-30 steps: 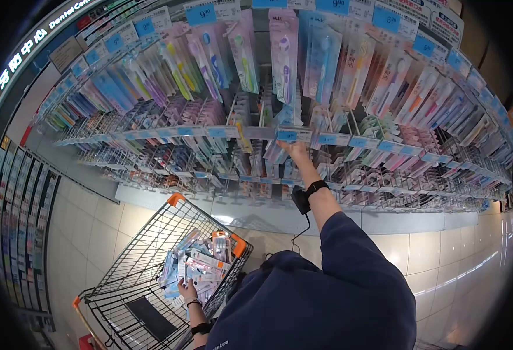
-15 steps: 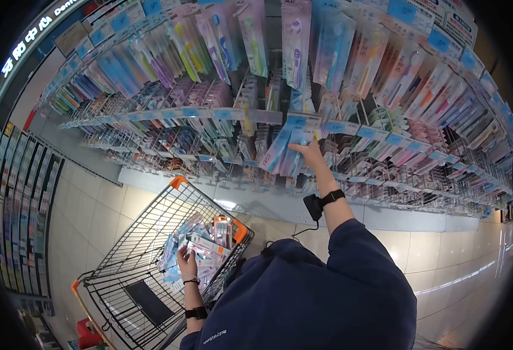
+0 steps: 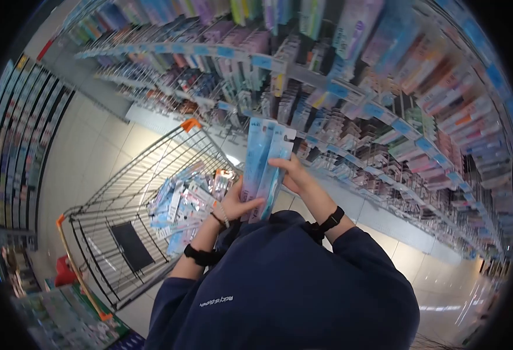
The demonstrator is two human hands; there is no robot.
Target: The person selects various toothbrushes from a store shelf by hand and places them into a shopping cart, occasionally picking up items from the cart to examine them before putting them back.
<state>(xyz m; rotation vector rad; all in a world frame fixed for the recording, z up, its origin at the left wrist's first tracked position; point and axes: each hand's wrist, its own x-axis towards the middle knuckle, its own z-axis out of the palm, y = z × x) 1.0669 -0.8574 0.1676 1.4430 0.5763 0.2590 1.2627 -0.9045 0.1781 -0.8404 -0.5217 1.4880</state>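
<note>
Two or more blue and pink toothbrush packs (image 3: 259, 154) stand upright side by side in front of my chest. My left hand (image 3: 238, 203) grips them at the lower left, its thumb across their front. On the right, my right hand (image 3: 291, 174) holds their upper part, thumb on the front. Both hands are closed on the packs, and the fingers behind them are hidden. Just left of my left hand is a wire shopping cart (image 3: 102, 204), with a pile of packaged items (image 3: 178, 201) inside.
Display racks (image 3: 303, 70) of hanging toothbrush packs curve across the top and right. Another shelf (image 3: 20, 140) stands at the far left. A red object (image 3: 65, 270) is beside the cart's handle, above a green printed surface (image 3: 72, 318) at the lower left.
My right hand has come down from the rack with the packs. My left hand has moved from over the cart's pile to grip them too. The view has shifted.
</note>
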